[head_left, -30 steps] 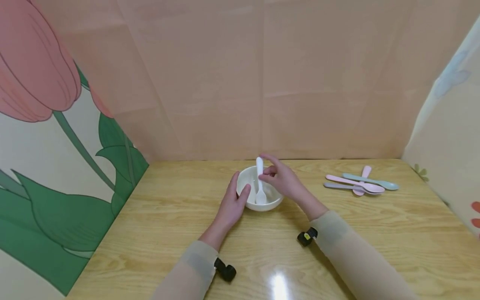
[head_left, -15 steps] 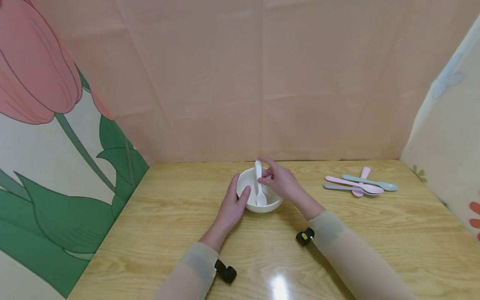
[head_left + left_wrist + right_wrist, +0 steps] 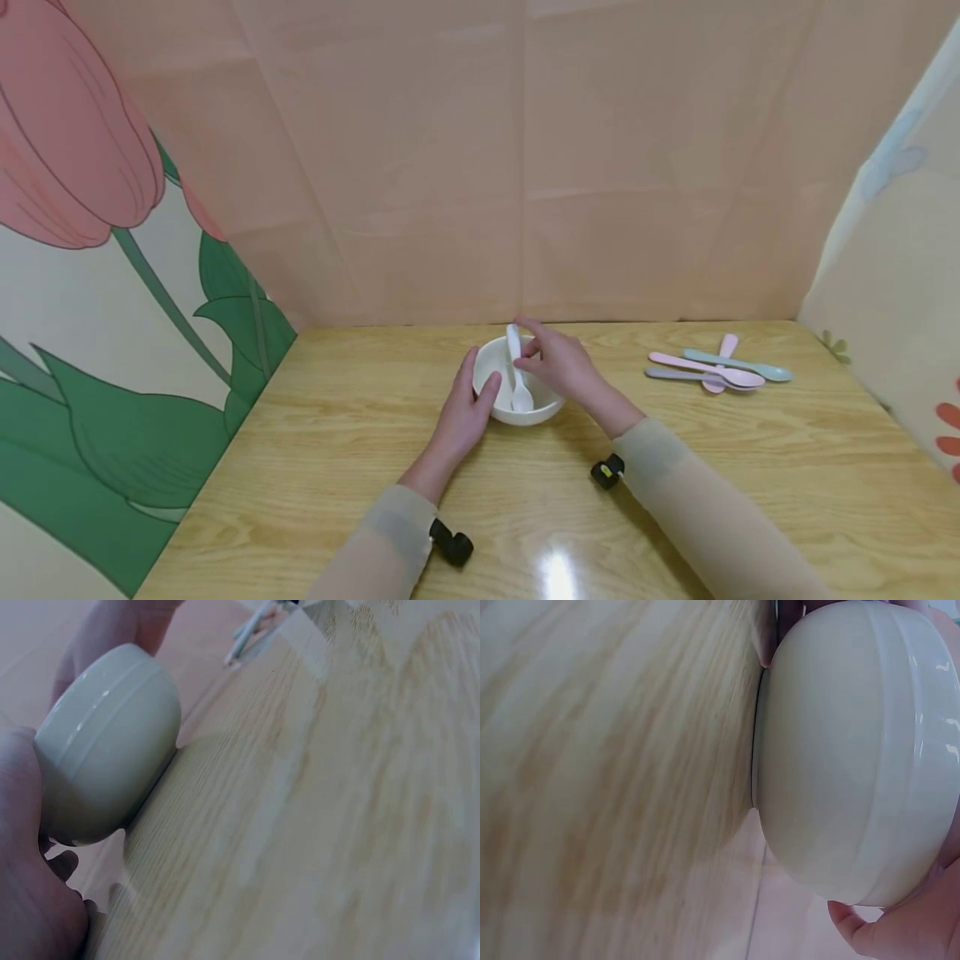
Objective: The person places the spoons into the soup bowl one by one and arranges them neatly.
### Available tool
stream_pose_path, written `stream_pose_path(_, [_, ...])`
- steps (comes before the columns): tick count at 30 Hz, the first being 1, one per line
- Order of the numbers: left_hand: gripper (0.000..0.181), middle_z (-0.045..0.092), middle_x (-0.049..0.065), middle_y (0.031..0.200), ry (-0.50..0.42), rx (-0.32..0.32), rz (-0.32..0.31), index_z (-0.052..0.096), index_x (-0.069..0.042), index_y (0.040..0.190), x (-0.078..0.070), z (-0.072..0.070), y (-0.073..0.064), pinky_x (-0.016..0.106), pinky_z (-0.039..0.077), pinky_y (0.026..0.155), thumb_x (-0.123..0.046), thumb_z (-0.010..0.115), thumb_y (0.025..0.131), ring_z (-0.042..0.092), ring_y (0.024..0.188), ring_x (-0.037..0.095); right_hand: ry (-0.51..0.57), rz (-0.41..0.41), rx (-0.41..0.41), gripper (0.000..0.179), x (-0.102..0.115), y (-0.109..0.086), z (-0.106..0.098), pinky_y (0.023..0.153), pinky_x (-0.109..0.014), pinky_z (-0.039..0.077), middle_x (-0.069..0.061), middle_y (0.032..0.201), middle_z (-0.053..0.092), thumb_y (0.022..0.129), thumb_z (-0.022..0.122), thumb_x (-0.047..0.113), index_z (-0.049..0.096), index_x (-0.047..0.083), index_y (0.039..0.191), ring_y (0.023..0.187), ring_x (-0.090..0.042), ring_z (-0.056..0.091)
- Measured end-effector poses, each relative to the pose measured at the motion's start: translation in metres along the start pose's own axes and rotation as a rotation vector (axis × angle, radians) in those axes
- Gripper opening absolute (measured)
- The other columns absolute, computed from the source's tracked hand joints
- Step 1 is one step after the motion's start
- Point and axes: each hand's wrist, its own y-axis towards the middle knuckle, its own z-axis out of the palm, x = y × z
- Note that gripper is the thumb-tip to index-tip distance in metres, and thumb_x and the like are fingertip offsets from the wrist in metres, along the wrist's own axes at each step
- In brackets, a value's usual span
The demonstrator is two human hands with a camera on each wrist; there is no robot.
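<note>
A white bowl (image 3: 491, 357) stands on the wooden table in the head view. My left hand (image 3: 462, 408) grips it from the left, thumb at the near rim and fingers along the outer wall. Inside leans a white spoon (image 3: 517, 382), head down, its handle rising past the far rim. My right hand (image 3: 562, 360) comes in over the right rim and pinches that handle between thumb and fingers. Both wrist views show the bowl's outer wall (image 3: 112, 750) from the side with its base on the tabletop; the spoon is hidden there.
Several plastic spoons lie crossed in a pile to the right, among them a pink spoon (image 3: 686, 361), a light blue spoon (image 3: 772, 372) and a grey-purple spoon (image 3: 675, 374). Behind the wooden table (image 3: 337, 433) hangs a peach cloth (image 3: 420, 167); a tulip-printed cloth (image 3: 150, 433) borders the left.
The spoon's handle has tipped slightly to the left within the bowl, the right hand's fingers moving with it. The left hand and the bowl have stayed in place.
</note>
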Motion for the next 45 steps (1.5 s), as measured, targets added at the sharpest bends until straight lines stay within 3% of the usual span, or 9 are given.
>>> stream_pose_path(7, [0.079,0.03,0.01,0.18,0.012,-0.007,-0.002,0.021,-0.018,0.178,0.0,0.0,0.002,0.054,0.026,0.133,-0.056,0.051,0.116,0.031,0.163,0.031,-0.012,-0.014,-0.002,0.072,0.0,0.0,-0.001,0.097,-0.057,0.055,-0.008,0.107,0.081,0.102,0.083,0.013,0.049,0.01,0.165,0.1,-0.028,0.076])
stream_pose_path(16, [0.077,0.029,0.01,0.18,-0.001,-0.006,-0.004,0.021,-0.019,0.178,-0.001,0.0,0.002,0.053,0.025,0.133,-0.053,0.052,0.116,0.029,0.164,0.03,-0.018,-0.022,-0.009,0.069,-0.001,0.0,-0.002,0.088,-0.05,0.059,-0.007,0.104,0.079,0.103,0.081,0.015,0.049,0.01,0.165,0.094,-0.024,0.073])
stream_pose_path(27, [0.077,0.028,0.005,0.181,-0.007,-0.001,-0.026,0.02,-0.024,0.178,0.001,0.0,0.003,0.048,0.024,0.133,-0.056,0.051,0.115,0.028,0.164,0.025,0.012,-0.018,-0.028,0.067,-0.001,-0.001,-0.006,0.086,-0.045,0.06,-0.007,0.106,0.08,0.103,0.081,0.016,0.052,0.006,0.163,0.094,-0.025,0.073])
stream_pose_path(33, [0.077,0.028,0.009,0.18,-0.01,-0.013,-0.004,0.022,-0.02,0.178,0.001,0.001,0.002,0.052,0.024,0.133,-0.054,0.052,0.116,0.028,0.164,0.029,0.039,-0.016,-0.056,0.066,-0.002,-0.003,-0.009,0.087,-0.045,0.06,-0.006,0.108,0.08,0.103,0.083,0.018,0.055,0.006,0.161,0.097,-0.026,0.072])
stream_pose_path(45, [0.077,0.029,0.008,0.18,0.005,-0.013,-0.013,0.022,-0.02,0.178,-0.002,0.001,-0.001,0.051,0.024,0.134,-0.054,0.052,0.115,0.028,0.164,0.029,0.063,-0.001,-0.09,0.061,-0.007,-0.011,-0.025,0.089,-0.05,0.061,-0.015,0.124,0.076,0.103,0.083,0.023,0.06,0.005,0.156,0.107,-0.033,0.071])
